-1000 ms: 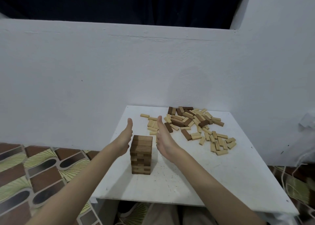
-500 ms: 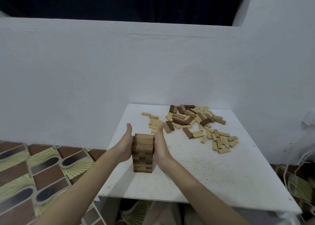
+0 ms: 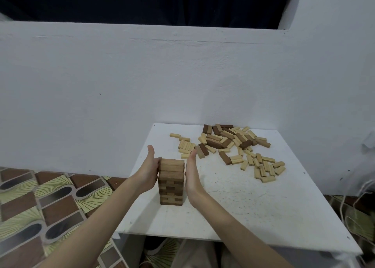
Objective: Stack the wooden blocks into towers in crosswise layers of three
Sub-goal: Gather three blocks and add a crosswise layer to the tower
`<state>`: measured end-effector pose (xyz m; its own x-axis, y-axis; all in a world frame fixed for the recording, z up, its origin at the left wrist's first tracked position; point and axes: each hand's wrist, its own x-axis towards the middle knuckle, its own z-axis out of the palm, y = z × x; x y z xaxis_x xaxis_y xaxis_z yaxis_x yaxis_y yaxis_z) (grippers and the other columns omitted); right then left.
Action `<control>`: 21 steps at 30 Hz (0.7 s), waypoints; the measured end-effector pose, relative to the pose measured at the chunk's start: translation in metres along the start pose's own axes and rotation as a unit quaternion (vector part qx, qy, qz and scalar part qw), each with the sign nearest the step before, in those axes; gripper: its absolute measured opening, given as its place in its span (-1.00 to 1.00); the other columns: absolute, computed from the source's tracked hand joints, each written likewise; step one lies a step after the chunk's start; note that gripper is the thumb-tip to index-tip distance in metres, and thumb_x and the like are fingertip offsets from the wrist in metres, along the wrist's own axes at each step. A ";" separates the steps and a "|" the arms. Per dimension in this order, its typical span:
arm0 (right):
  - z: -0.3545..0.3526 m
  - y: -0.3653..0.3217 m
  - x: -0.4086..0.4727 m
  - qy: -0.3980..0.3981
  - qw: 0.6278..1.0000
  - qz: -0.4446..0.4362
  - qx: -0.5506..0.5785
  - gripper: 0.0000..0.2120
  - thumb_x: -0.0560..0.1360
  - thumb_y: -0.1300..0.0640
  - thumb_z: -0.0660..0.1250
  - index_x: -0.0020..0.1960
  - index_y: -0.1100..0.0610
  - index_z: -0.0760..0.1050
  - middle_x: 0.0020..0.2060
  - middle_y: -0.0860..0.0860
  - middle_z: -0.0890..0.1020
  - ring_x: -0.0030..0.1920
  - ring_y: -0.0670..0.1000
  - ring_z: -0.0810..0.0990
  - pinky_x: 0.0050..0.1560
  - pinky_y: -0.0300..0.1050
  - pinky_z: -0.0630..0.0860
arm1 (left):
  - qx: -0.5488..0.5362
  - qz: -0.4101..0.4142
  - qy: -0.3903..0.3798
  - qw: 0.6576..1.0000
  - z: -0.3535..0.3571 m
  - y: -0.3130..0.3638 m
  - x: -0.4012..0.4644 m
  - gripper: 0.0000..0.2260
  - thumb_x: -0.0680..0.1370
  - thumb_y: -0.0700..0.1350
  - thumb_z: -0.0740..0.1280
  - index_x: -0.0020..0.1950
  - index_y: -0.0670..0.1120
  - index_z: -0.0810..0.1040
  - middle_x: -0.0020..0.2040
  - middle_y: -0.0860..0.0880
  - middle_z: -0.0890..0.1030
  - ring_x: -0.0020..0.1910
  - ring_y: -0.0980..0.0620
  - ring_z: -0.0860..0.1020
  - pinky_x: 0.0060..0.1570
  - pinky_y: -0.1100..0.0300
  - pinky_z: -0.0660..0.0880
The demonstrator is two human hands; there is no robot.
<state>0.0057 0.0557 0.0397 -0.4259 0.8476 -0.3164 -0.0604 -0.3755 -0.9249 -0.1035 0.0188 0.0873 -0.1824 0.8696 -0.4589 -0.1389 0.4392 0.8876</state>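
A tower of wooden blocks [image 3: 171, 181] stands near the left side of the white table [image 3: 253, 206], several crosswise layers high, light and dark wood mixed. My left hand [image 3: 149, 171] lies flat against the tower's left face, thumb up. My right hand [image 3: 191, 175] stands flat along the tower's right face with straight fingers, touching it or a hair away. Loose blocks [image 3: 233, 146] lie scattered at the back and right of the table, light ones and a few dark ones.
A white wall [image 3: 121, 85] runs right behind the table and along its right side. Left of the table lies patterned floor tiling [image 3: 40, 202]. The table's front edge [image 3: 223, 238] is near my body. Cords [image 3: 357, 206] hang at the far right.
Both hands closed in from either side onto the tower and pressed its sides. Since half a second ago they have stayed there, almost unmoved.
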 end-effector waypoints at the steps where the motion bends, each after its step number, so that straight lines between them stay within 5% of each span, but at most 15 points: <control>1: 0.000 0.000 0.000 0.006 1.000 -0.008 0.004 0.23 -0.04 -0.76 -0.11 0.53 -0.20 0.03 0.51 -0.06 0.22 0.49 0.03 0.20 0.48 0.17 0.13 | -0.008 0.002 0.003 1.000 0.000 0.001 0.000 -0.22 0.54 0.33 -0.30 0.43 -0.18 0.29 0.27 0.00 0.48 0.40 -0.02 0.32 0.47 0.07 0.09; 3: 0.001 0.002 0.003 0.021 0.999 -0.024 0.008 0.18 0.02 -0.75 -0.13 0.53 -0.22 0.00 0.53 -0.10 0.13 0.53 0.01 0.06 0.50 0.21 0.00 | -0.008 0.007 -0.001 1.000 0.002 0.001 -0.003 -0.23 0.54 0.32 -0.31 0.51 -0.18 0.14 0.42 -0.01 0.35 0.44 0.01 0.26 0.46 0.10 0.07; 6: 0.000 0.016 0.020 0.018 0.999 -0.027 0.014 0.04 0.14 -0.72 -0.13 0.50 -0.25 0.09 0.53 -0.14 0.13 0.55 0.03 -0.02 0.49 0.26 -0.09 | 0.011 0.011 -0.018 1.000 0.007 0.003 -0.012 -0.26 0.56 0.27 -0.32 0.47 -0.20 0.22 0.35 -0.06 0.41 0.20 0.06 0.38 0.22 0.19 0.22; 10: -0.010 0.055 0.063 -0.002 1.000 -0.010 0.015 -0.05 0.17 -0.71 -0.09 0.47 -0.30 0.13 0.53 -0.15 0.10 0.55 0.06 -0.04 0.47 0.31 -0.12 | 0.007 0.013 -0.023 1.000 0.009 0.005 -0.013 -0.26 0.56 0.27 -0.31 0.46 -0.20 0.23 0.39 -0.11 0.39 0.12 0.06 0.38 0.15 0.19 0.22; 14: -0.004 0.047 0.056 -0.014 1.000 0.008 0.025 0.00 0.16 -0.71 -0.08 0.48 -0.26 0.13 0.54 -0.11 0.11 0.55 0.09 -0.01 0.48 0.31 -0.09 | 0.012 0.012 -0.036 0.999 0.008 0.003 -0.009 -0.25 0.56 0.28 -0.31 0.45 -0.20 0.25 0.17 -0.02 0.51 0.07 0.06 0.42 0.16 0.19 0.24; 16: 0.001 0.028 0.030 0.007 1.000 -0.003 0.024 0.04 0.16 -0.71 -0.07 0.51 -0.19 0.13 0.53 -0.08 0.13 0.54 0.09 0.04 0.49 0.28 -0.05 | 0.016 0.010 -0.045 0.999 0.005 0.002 -0.007 -0.26 0.56 0.29 -0.29 0.46 -0.19 0.24 0.19 0.02 0.46 0.17 0.06 0.42 0.22 0.18 0.24; 18: 0.007 -0.004 -0.007 0.029 0.999 -0.036 0.004 0.02 0.24 -0.67 -0.09 0.54 -0.12 0.06 0.54 -0.08 0.07 0.54 0.05 0.00 0.51 0.21 -0.07 | 0.037 0.020 -0.032 0.999 -0.003 0.002 -0.003 -0.31 0.56 0.30 -0.20 0.52 -0.13 0.11 0.45 0.06 0.27 0.43 0.06 0.24 0.41 0.12 0.11; 21: -0.006 -0.034 -0.028 0.013 0.994 -0.108 -0.028 -0.38 0.60 -0.27 -0.15 0.57 0.00 -0.07 0.54 -0.09 0.03 0.54 -0.05 -0.04 0.48 -0.05 -0.08 | 0.173 0.094 0.004 0.980 -0.021 0.008 -0.003 -0.40 0.57 0.20 0.16 0.52 -0.03 0.11 0.53 0.05 0.14 0.50 0.06 0.10 0.48 0.05 0.04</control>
<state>0.0254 0.0467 0.0790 -0.3858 0.9154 -0.1146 -0.0970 -0.1638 -0.9817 -0.1243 0.0148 0.0947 -0.1810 0.9416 -0.2840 0.2371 0.3220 0.9166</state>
